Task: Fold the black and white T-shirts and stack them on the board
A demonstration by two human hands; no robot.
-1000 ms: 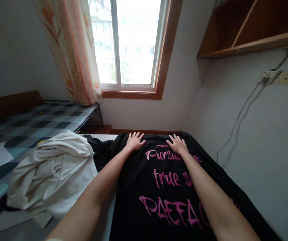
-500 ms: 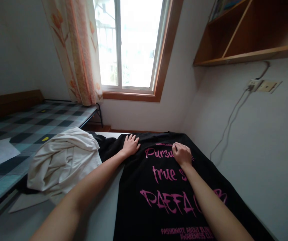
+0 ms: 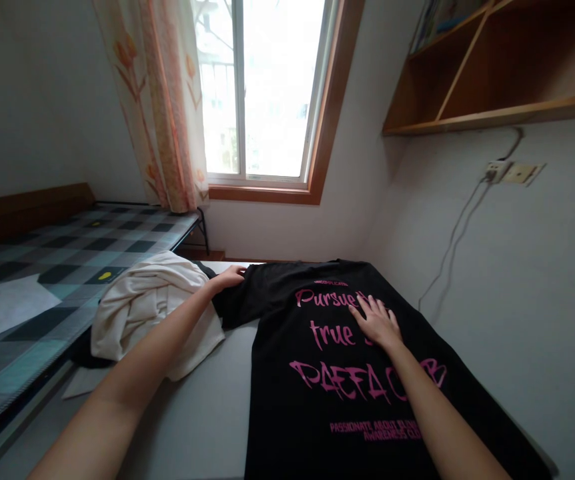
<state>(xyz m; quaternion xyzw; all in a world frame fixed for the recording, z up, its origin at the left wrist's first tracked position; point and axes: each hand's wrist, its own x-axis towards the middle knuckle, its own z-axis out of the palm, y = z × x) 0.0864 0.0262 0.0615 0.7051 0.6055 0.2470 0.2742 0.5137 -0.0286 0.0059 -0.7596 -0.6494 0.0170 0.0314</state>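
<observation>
A black T-shirt [image 3: 287, 347] with pink lettering lies spread on the white table, its neck end toward the window. My left hand [image 3: 230, 276] rests on the top edge of the left sleeve, fingers stretched toward the shoulder and partly foreshortened. The sleeve lies out flat toward the left. On the upper chest print, my right hand [image 3: 378, 321] is laid flat with its fingers spread, covering part of the words. Beside the left sleeve sits a crumpled cream-white garment [image 3: 152, 300], partly behind my left forearm.
The white table [image 3: 212, 407] borders a bed with a checked mattress [image 3: 42, 247] on the left, where a sheet of paper [image 3: 7, 310] lies. Ahead are a window [image 3: 277, 93] and a curtain [image 3: 165, 107]. A wooden shelf [image 3: 467, 73] and a socket with a cable [image 3: 497, 172] are on the right wall.
My left hand has moved left from the shirt's shoulder onto the sleeve, which now lies flatter. My right hand has gone from curled fingers to spread ones on the print.
</observation>
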